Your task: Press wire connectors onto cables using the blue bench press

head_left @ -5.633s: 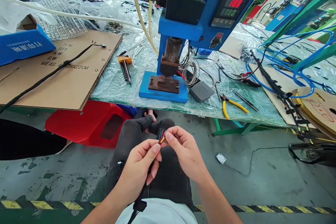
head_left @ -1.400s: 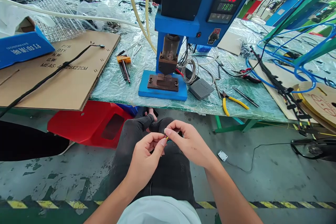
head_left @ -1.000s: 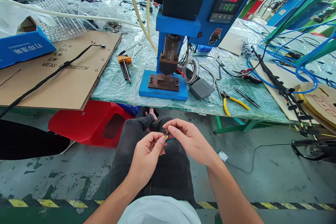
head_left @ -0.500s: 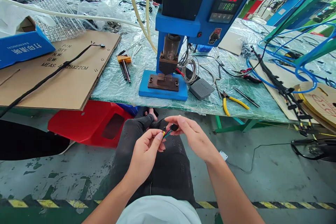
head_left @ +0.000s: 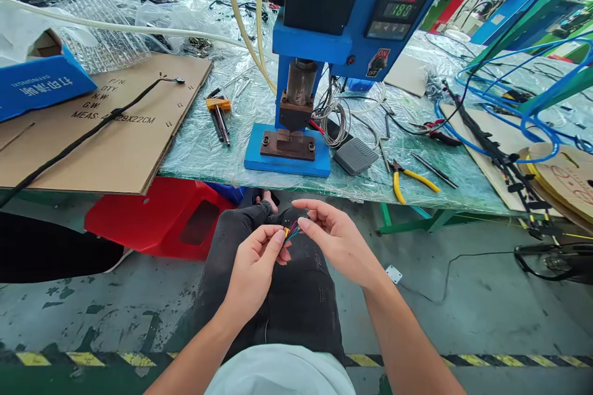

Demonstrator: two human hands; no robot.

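Seated at the edge of the counter (head_left: 417,188), the person has both hands up over the lap of dark jeans (head_left: 273,321). The left grip (head_left: 252,271) is closed, pinching a small bunch of thin coloured wires (head_left: 291,233) between thumb and fingertips. The right grip (head_left: 340,244) is open, its curved fingers just beside the wires and not clearly touching them. The wires sit between the two hands, above the knees. The work in hand looks like fine fingerwork on the wire ends, and those loose ends seem to call for a steady pinch and careful separating. Beyond them on the counter stand a blue bench press (head_left: 315,43), a grey foot pedal (head_left: 356,155) and yellow-handled pliers (head_left: 407,179).
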